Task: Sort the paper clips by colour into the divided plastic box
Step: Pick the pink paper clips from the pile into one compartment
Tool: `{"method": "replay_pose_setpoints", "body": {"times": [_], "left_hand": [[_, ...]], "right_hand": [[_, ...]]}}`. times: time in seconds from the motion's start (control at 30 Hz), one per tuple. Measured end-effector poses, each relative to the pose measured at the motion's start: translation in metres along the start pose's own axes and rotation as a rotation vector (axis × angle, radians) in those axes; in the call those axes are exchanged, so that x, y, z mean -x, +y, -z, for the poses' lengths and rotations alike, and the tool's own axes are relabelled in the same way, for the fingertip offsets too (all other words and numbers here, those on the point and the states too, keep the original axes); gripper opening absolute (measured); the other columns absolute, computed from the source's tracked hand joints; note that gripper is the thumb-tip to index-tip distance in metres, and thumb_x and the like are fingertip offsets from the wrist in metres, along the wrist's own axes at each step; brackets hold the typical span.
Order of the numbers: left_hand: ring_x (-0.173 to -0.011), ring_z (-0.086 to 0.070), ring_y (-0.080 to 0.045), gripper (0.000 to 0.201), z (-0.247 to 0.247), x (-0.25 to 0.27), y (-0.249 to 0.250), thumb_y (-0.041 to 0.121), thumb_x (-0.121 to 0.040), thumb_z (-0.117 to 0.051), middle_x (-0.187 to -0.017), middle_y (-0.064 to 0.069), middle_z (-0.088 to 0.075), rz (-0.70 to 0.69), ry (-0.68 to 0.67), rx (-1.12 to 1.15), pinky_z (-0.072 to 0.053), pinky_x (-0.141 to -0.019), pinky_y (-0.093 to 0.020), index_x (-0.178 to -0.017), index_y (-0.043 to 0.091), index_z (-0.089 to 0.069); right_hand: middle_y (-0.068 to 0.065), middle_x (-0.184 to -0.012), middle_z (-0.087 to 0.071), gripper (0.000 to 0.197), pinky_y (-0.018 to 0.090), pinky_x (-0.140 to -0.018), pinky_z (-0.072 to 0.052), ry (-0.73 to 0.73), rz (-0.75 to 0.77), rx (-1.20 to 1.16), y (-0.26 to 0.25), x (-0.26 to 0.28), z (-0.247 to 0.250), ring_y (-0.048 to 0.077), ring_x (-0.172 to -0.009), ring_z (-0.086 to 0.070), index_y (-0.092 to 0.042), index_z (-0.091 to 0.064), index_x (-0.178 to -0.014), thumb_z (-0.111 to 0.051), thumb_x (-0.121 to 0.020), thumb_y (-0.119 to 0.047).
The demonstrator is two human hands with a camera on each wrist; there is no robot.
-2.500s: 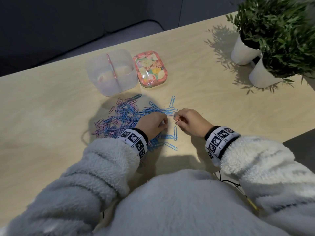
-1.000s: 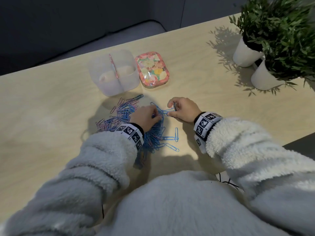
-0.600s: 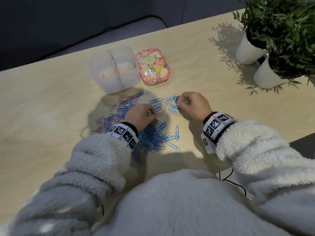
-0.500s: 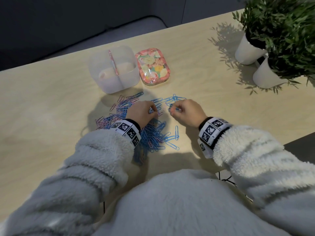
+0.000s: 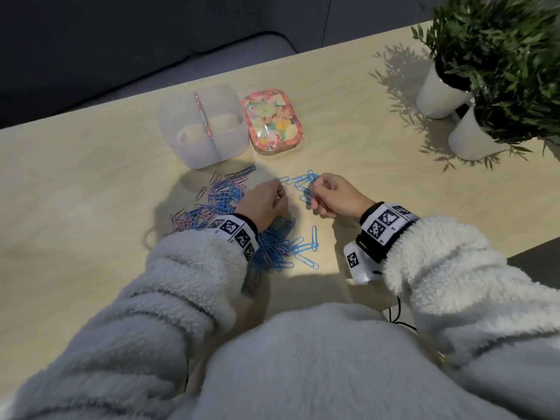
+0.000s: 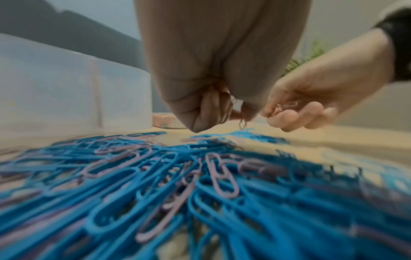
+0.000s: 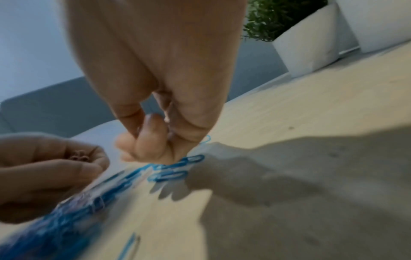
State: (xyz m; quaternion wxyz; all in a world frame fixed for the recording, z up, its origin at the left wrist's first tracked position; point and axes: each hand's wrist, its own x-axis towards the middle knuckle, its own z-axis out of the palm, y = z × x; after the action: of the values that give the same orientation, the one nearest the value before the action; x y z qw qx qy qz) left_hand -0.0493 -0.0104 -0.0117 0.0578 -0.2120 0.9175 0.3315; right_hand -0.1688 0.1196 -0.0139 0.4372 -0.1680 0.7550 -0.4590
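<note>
A mixed pile of blue and pink paper clips point(image 5: 218, 201) point(image 6: 177, 184) lies on the wooden table in front of the clear divided plastic box point(image 5: 225, 140) point(image 6: 66, 91). My left hand point(image 5: 280, 197) point(image 7: 66, 167) hovers over the pile's right edge with its fingers curled, holding pink paper clips point(image 7: 77, 156) in its palm. Just to its right, my right hand point(image 5: 318, 192) point(image 7: 151, 146) is raised a little off the table and pinches pink paper clips point(image 6: 286, 105). Under it lies a loose string of blue clips point(image 5: 298, 181) point(image 7: 175, 168).
A floral tin point(image 5: 272, 122) stands right of the box. Two white pots with green plants point(image 5: 439, 95) point(image 7: 307, 45) are at the far right. Several loose blue clips point(image 5: 306, 247) lie near my wrists. The table's near edge is at my chest.
My right hand reached forward into the blue clips, then drew back and lifted slightly. My left hand crept forward over the pile. Some blue clips are spread further toward the tin.
</note>
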Motion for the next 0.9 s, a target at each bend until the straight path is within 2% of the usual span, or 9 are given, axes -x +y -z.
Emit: {"method": "replay_pose_setpoints", "body": {"times": [0.1, 0.27, 0.33, 0.43, 0.5, 0.6, 0.67, 0.77, 0.9], "left_hand": [[-0.065, -0.04, -0.019, 0.01, 0.015, -0.002, -0.008, 0.009, -0.09, -0.043, -0.069, -0.002, -0.046, 0.108, 0.116, 0.343, -0.031, -0.06, -0.029, -0.081, 0.009, -0.044], [-0.042, -0.042, -0.003, 0.03, 0.04, -0.002, -0.034, 0.015, -0.095, -0.044, -0.063, -0.001, -0.047, 0.277, 0.166, 0.686, -0.033, -0.05, -0.022, -0.066, 0.017, -0.048], [-0.039, -0.045, 0.003, 0.025, 0.042, -0.003, -0.043, 0.016, -0.096, -0.044, -0.066, -0.001, -0.048, 0.322, 0.137, 0.781, -0.035, -0.046, -0.019, -0.072, 0.017, -0.049], [-0.056, -0.057, -0.002, 0.017, 0.044, -0.007, -0.042, 0.01, -0.099, -0.037, -0.071, -0.001, -0.047, 0.361, 0.071, 0.911, -0.035, -0.041, -0.011, -0.101, 0.011, -0.054], [-0.053, -0.055, -0.006, 0.019, 0.045, -0.011, -0.038, 0.009, -0.098, -0.036, -0.069, -0.002, -0.046, 0.4, 0.027, 0.95, -0.034, -0.04, -0.012, -0.106, 0.01, -0.054], [-0.048, -0.044, -0.009, 0.021, 0.046, -0.018, -0.028, 0.018, -0.093, -0.048, -0.063, -0.001, -0.041, 0.381, -0.031, 0.852, -0.031, -0.037, -0.013, -0.073, 0.014, -0.05], [-0.043, -0.045, -0.002, 0.032, 0.043, -0.021, -0.022, 0.019, -0.09, -0.057, -0.058, 0.001, -0.039, 0.269, -0.017, 0.585, -0.032, -0.039, -0.011, -0.062, 0.016, -0.041], [-0.057, -0.046, -0.008, 0.02, 0.038, -0.023, -0.021, 0.017, -0.084, -0.063, -0.061, 0.005, -0.043, 0.199, 0.09, 0.161, -0.035, -0.059, -0.022, -0.07, 0.013, -0.049], [-0.079, -0.052, -0.022, 0.016, 0.033, -0.023, -0.027, 0.018, -0.08, -0.067, -0.081, -0.005, -0.054, 0.15, 0.04, -0.012, -0.043, -0.072, -0.033, -0.087, 0.004, -0.062]], "right_hand": [[0.009, -0.057, -0.058, 0.019, 0.013, -0.035, -0.03, -0.024, 0.013, -0.004, -0.013, -0.009, -0.002, 0.011, -0.034, -0.046, -0.013, -0.047, -0.082, -0.038, -0.092, 0.001], [0.007, -0.082, -0.068, 0.009, 0.031, -0.07, -0.044, -0.06, 0.262, 0.784, -0.024, -0.024, -0.005, 0.021, -0.074, -0.057, -0.023, -0.067, -0.085, -0.059, -0.084, -0.019], [-0.002, -0.08, -0.066, 0.009, 0.025, -0.068, -0.037, -0.087, 0.305, 0.967, -0.025, -0.024, -0.006, 0.016, -0.076, -0.052, -0.022, -0.067, -0.09, -0.059, -0.085, -0.02], [-0.016, -0.059, -0.052, 0.014, 0.024, -0.064, -0.033, -0.119, 0.328, 1.023, -0.024, -0.023, -0.005, 0.019, -0.07, -0.051, -0.021, -0.057, -0.073, -0.057, -0.085, -0.015], [-0.012, -0.061, -0.05, 0.014, 0.027, -0.064, -0.035, -0.166, 0.306, 1.044, -0.02, -0.022, -0.004, 0.022, -0.071, -0.049, -0.019, -0.053, -0.074, -0.055, -0.087, -0.016], [0.008, -0.078, -0.06, 0.012, 0.032, -0.066, -0.039, -0.211, 0.286, 1.029, -0.016, -0.019, -0.003, 0.026, -0.073, -0.05, -0.014, -0.05, -0.077, -0.048, -0.088, -0.015], [0.013, -0.073, -0.062, 0.017, 0.032, -0.064, -0.044, -0.174, 0.252, 0.83, -0.019, -0.018, -0.002, 0.027, -0.067, -0.055, -0.014, -0.046, -0.07, -0.051, -0.085, -0.011], [0.005, -0.057, -0.049, 0.029, 0.015, -0.044, -0.039, -0.072, 0.17, 0.421, -0.033, -0.02, 0.0, 0.003, -0.039, -0.049, -0.017, -0.041, -0.064, -0.051, -0.086, 0.0], [0.004, -0.049, -0.05, 0.018, 0.011, -0.031, -0.032, -0.057, 0.09, 0.159, -0.064, -0.024, 0.003, 0.0, -0.027, -0.04, -0.011, -0.046, -0.084, -0.042, -0.09, 0.006]]}}
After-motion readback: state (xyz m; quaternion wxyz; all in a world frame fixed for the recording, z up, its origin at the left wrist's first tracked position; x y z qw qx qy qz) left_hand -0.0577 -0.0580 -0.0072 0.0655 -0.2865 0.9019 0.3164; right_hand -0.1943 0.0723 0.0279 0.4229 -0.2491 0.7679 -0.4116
